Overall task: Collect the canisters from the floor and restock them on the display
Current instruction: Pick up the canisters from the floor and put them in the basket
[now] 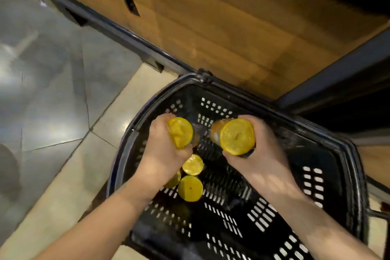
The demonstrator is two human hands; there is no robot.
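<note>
While reaching down over a black basket (312, 179), holding one canister in each hand. In the left hand (162, 148), the left canister (180, 132), fingers curled round its body, its yellow lid turned toward the camera and looking creased or dented. In the right hand (263, 158), the right canister (237, 136), gripped the same way, fingers wrapped round the orange body, the round yellow lid facing up toward the camera. Both held tilted, bottoms angled in toward each other and close together; cannot tell through the blur whether touching. Both held above the inside of the basket, toward its far end, clear of its bottom as far as can be seen.

Down in the basket, three more canisters (190, 188), just below and beside the left wrist: only the yellow lids visible, bunched tightly together, one partly hidden behind the forearm. Around them, slotted walls and a dark rim, with a handle hinge at the far edge.

Beside the basket, beige floor tiles (63, 196); further left, glossy grey tiles (52, 91). Beyond the basket, a wooden display base (221, 27), edged along the bottom by a dark rail (118, 34) and cut by two dark slots near the top. Blurred throughout.
</note>
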